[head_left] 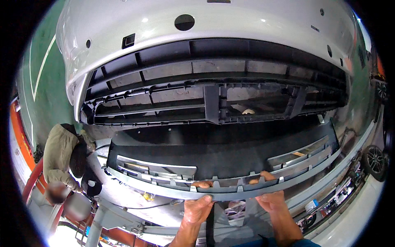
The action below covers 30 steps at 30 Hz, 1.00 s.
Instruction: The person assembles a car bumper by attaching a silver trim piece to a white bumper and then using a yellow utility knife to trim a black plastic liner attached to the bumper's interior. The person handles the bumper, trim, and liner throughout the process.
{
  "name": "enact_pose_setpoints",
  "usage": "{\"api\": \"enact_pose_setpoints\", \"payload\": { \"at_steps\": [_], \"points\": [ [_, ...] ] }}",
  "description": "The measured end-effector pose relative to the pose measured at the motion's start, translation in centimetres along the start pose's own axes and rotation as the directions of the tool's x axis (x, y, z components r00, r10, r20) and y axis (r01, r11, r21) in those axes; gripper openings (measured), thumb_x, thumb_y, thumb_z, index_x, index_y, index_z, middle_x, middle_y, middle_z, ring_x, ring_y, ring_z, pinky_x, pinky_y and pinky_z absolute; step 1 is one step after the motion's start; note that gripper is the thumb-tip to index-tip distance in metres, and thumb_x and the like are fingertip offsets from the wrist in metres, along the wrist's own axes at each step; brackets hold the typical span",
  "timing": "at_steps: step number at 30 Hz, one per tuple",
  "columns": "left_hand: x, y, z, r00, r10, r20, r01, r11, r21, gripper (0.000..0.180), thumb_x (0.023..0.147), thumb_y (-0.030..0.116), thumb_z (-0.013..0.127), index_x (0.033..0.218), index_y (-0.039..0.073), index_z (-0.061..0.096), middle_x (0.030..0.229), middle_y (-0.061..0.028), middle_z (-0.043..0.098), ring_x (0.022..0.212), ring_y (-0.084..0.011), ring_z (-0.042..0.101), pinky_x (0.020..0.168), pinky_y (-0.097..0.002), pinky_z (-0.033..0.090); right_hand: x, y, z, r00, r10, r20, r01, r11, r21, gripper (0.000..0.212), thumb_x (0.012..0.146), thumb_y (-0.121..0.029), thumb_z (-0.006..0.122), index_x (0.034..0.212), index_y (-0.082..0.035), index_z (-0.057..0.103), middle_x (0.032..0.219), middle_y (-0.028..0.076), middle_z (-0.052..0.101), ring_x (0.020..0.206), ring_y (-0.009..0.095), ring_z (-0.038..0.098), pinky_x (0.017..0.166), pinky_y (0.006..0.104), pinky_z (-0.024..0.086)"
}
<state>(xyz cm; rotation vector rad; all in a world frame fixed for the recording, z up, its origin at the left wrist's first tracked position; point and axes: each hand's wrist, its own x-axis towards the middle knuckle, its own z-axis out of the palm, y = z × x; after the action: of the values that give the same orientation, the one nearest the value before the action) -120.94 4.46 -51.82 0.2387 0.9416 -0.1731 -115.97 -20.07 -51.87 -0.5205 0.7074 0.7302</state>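
My left hand (198,210) grips the near grey edge of a long curved trim panel (164,144), thumb below and fingertips curled over its rim. Further right along the same edge, my right hand (271,201) is closed on it too, fingers showing through above the rim. The panel has a wide black face, a slot toward each end and small upright tabs along its grey edge. Just beyond it is a white bumper (238,18) with a black slatted grille (212,103). The panel's far edge lies close under the grille; whether they touch I cannot tell.
To the left a person in khaki clothing (59,150) bends near a grey post (95,226). Below my hands is a small container (235,222) with packaged contents. A vehicle wheel (375,160) stands at the far right. Green floor (45,82) with white lines spreads at left.
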Motion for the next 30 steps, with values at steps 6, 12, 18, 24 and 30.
{"api": "enact_pose_setpoints", "payload": {
  "at_steps": [6, 12, 18, 24, 30],
  "points": [
    [1.0, 0.8, 3.0, 0.999, 0.026, 0.027, -0.027, 0.999, 0.046, 0.044, 0.076, -0.005, 0.070, 0.117, 0.005, 0.056, 0.120, -0.0169, 0.053, 0.104, -0.0250, 0.057, 0.088, -0.0394, 0.050, 1.5, -1.7, 3.5, 0.987, -0.143, -0.079, 0.133, 0.984, -0.121, 0.081, 0.065, 0.009, 0.064, 0.141, -0.010, 0.041, 0.118, 0.022, 0.063, 0.108, 0.029, 0.062, 0.093, 0.0427, 0.048],
    [2.5, 1.1, 5.1, 0.996, 0.037, 0.087, -0.052, 0.983, 0.178, 0.051, 0.071, 0.002, 0.077, 0.117, 0.005, 0.054, 0.113, -0.0152, 0.050, 0.099, -0.0244, 0.057, 0.080, -0.0347, 0.053, 2.5, -4.1, 3.9, 0.960, -0.281, -0.012, 0.271, 0.936, -0.226, 0.083, 0.065, 0.007, 0.069, 0.140, -0.011, 0.040, 0.122, 0.027, 0.059, 0.096, 0.027, 0.065, 0.078, 0.0368, 0.054],
    [3.3, 1.9, 7.9, 0.991, 0.090, 0.102, -0.115, 0.956, 0.271, 0.056, 0.072, 0.008, 0.081, 0.118, 0.001, 0.051, 0.115, -0.0167, 0.052, 0.093, -0.0230, 0.060, 0.077, -0.0329, 0.054, 3.2, -6.2, 5.0, 0.961, -0.271, 0.049, 0.274, 0.918, -0.288, 0.081, 0.067, 0.005, 0.068, 0.141, -0.008, 0.038, 0.123, 0.027, 0.058, 0.093, 0.029, 0.065, 0.071, 0.0394, 0.056],
    [4.5, 2.6, 9.4, 0.982, 0.114, 0.153, -0.154, 0.947, 0.281, 0.058, 0.073, 0.000, 0.077, 0.122, 0.001, 0.048, 0.125, -0.0198, 0.049, 0.103, -0.0262, 0.059, 0.084, -0.0379, 0.055, 4.5, -7.5, 6.0, 0.945, -0.311, 0.099, 0.326, 0.888, -0.325, 0.073, 0.075, 0.001, 0.068, 0.141, -0.010, 0.038, 0.123, 0.027, 0.058, 0.092, 0.030, 0.066, 0.068, 0.0368, 0.057],
    [5.9, 3.1, 12.3, 0.974, 0.202, 0.106, -0.226, 0.918, 0.325, 0.067, 0.068, 0.011, 0.083, 0.125, 0.000, 0.048, 0.117, -0.0207, 0.058, 0.095, -0.0246, 0.063, 0.073, -0.0319, 0.056, 6.4, -8.4, 8.1, 0.921, -0.389, -0.017, 0.370, 0.889, -0.271, 0.052, 0.098, -0.042, 0.041, 0.137, -0.008, 0.045, 0.116, 0.028, 0.062, 0.091, 0.031, 0.068, 0.065, 0.0365, 0.058]
  ]
}}
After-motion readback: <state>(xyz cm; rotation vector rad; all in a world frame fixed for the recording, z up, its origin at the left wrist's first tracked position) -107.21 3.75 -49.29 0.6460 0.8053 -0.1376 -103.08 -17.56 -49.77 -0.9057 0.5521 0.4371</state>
